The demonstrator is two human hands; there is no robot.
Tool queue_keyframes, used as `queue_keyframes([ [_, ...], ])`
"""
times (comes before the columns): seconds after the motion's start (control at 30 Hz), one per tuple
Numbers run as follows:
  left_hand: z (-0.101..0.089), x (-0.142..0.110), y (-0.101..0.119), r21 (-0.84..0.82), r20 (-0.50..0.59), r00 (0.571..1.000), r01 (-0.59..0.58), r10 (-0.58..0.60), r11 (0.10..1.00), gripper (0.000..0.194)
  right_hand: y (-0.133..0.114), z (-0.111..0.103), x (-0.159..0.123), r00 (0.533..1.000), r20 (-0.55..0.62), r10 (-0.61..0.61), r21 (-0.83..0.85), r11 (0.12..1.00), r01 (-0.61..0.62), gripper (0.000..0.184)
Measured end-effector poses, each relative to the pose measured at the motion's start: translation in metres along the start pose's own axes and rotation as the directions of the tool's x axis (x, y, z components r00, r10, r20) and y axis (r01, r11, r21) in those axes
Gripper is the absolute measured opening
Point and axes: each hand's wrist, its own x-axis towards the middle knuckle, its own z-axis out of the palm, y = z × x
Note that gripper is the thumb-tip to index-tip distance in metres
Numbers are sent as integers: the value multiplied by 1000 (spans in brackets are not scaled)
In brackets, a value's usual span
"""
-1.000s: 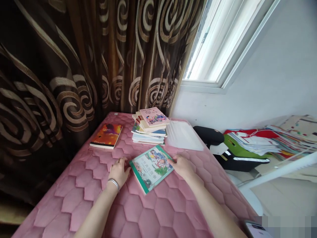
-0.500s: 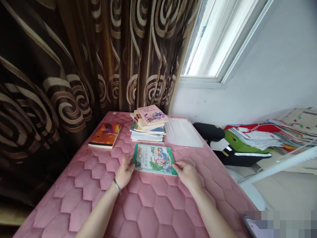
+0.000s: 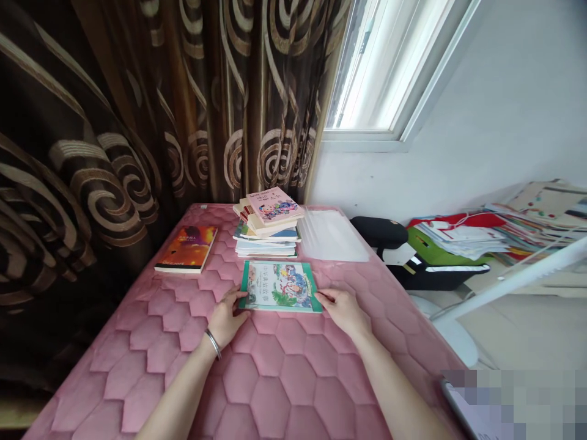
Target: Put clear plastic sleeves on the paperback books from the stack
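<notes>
Where the green-edged book (image 3: pixel 280 286) is laid flat on the pink mattress (image 3: pixel 257 391), its long axis is set crosswise, from the left hand (image 3: pixel 225 315) to the right hand (image 3: pixel 343 311). Its right edge is pinched narrowly between the right thumb and fingers. Its near left corner is touched by the left fingers; whether that grip is closed cannot be told. Neither hand is clearly nearer. Just beyond the book, a pile of books (image 3: pixel 268 233) is stacked.
</notes>
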Motion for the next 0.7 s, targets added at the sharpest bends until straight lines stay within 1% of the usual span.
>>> queue_keyframes([
  [0.07,-1,0,3,38,-8,1000,-1,1,999,36,6,-6,1,999,43,-32,77,997,29,33],
  [0.17,-1,1,3,24,-26,1000,5,-5,1000,32,12,-14,-3,984,151,-96,154,985,73,43],
  [0.27,-1,1,1,19,-39,999,11,-10,1000,30,12,-17,-8,965,224,-138,128,986,111,51],
  [0.4,-3,2,-1,27,-39,999,7,-6,1000,29,12,-14,-9,964,210,-165,41,986,159,40],
  [0.57,-6,2,-1,36,-32,999,9,-8,999,30,12,-14,-7,947,211,-243,53,970,237,36],
  [0.7,-5,2,-1,44,-34,999,27,-25,999,31,8,-15,-9,946,208,-250,45,968,246,36],
])
